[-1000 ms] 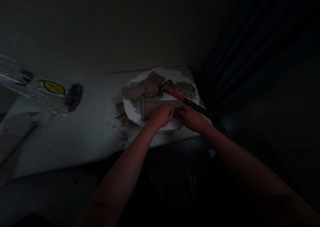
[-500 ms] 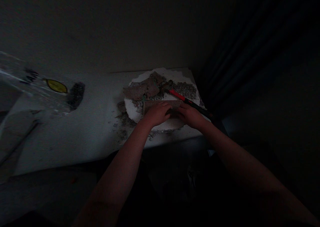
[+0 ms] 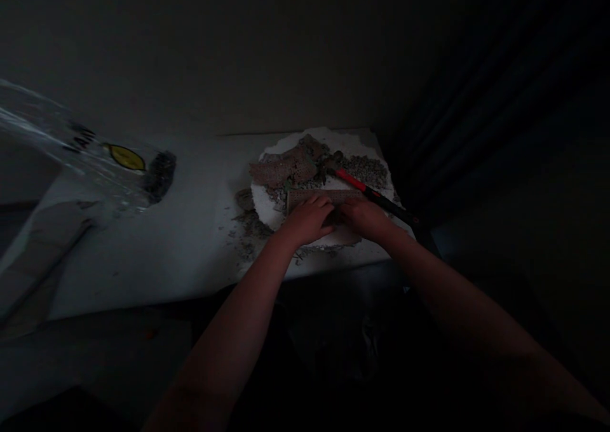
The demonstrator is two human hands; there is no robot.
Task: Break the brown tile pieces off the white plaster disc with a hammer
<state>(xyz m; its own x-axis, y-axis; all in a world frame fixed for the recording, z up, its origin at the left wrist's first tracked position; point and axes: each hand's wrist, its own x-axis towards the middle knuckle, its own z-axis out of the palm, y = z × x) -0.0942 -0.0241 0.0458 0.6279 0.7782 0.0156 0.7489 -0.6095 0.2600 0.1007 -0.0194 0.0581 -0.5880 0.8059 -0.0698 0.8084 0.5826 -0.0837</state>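
A flat brown piece with rows of small holes (image 3: 324,195) lies at the near side of a rough-edged white round slab (image 3: 264,208). My left hand (image 3: 312,219) is closed over its near edge, fingers curled. Close beside it, my right hand (image 3: 365,218) grips the same piece nearer its right end. Both palms face down, and dimness hides the fingertips between them. Just beyond lies a hammer (image 3: 350,179) with a red and black handle, slanting past my right hand. A second, crumpled brown holed piece (image 3: 281,170) rests farther back on the slab.
Grey gravel (image 3: 366,170) is heaped at the slab's back right. Crumbs and debris (image 3: 250,235) litter the white table (image 3: 190,241) left of it. A clear plastic bag with a yellow label (image 3: 126,157) stands at the left. A dark curtain (image 3: 495,89) hangs at the right.
The whole view has shifted, so the table and slab appear slightly farther right. My right hand has drawn a little closer to my left, both still on the brown piece.
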